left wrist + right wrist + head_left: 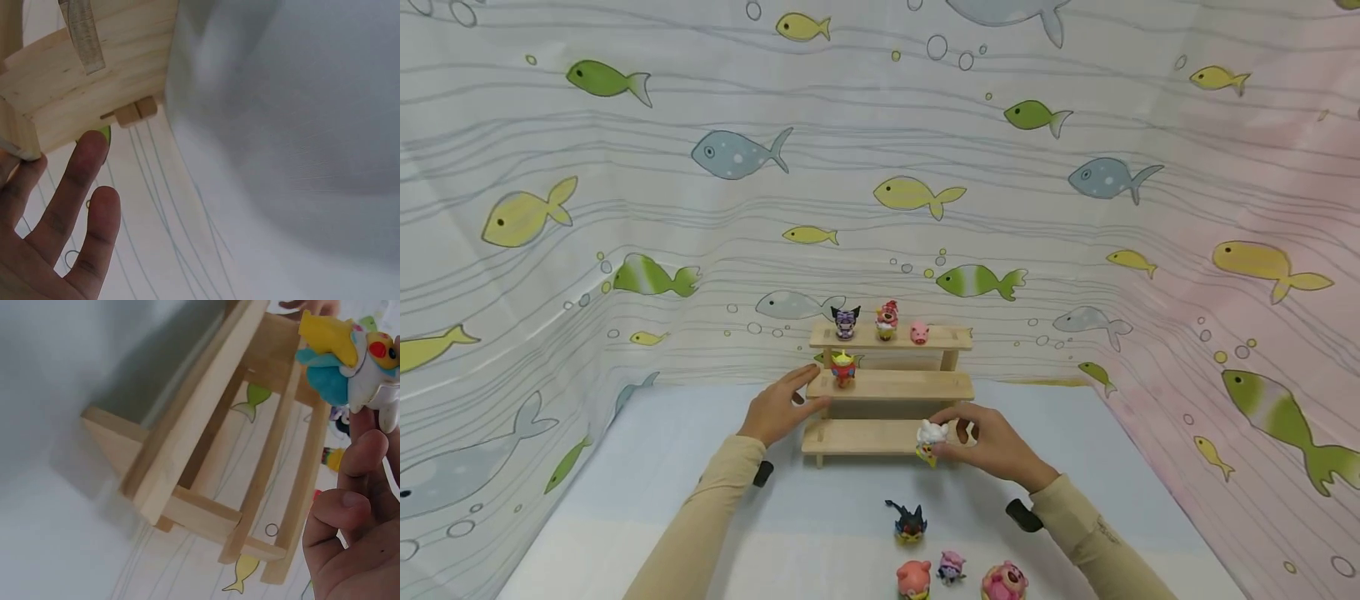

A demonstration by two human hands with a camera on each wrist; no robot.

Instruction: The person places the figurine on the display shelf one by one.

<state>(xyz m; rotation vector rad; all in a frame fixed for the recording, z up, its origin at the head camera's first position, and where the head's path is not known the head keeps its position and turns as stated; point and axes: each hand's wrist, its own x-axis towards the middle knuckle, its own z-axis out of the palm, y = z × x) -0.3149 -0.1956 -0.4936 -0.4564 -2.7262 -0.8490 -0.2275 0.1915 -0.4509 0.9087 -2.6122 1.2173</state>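
Note:
A three-tier wooden display shelf (902,385) stands against the patterned backdrop. My left hand (778,410) touches the shelf's left end by the middle tier, fingers extended; in the left wrist view some fingertips go behind a board. My right hand (1000,446) pinches a small white figurine (931,435) in front of the bottom tier's right end. Up close in the right wrist view, the figurine (369,369) shows yellow and blue parts and a red-cheeked yellow face. A red-and-blue figurine with a yellow-green top (843,371) stands at the left of the middle tier.
The top tier holds a purple-and-black figurine (846,323), a red-hatted one (887,322) and a pink pig head (919,332). On the white table (820,533) in front lie a dark winged figurine (910,525), a coral one (914,579), a small pink-and-purple one (951,567) and a pink bear (1004,582).

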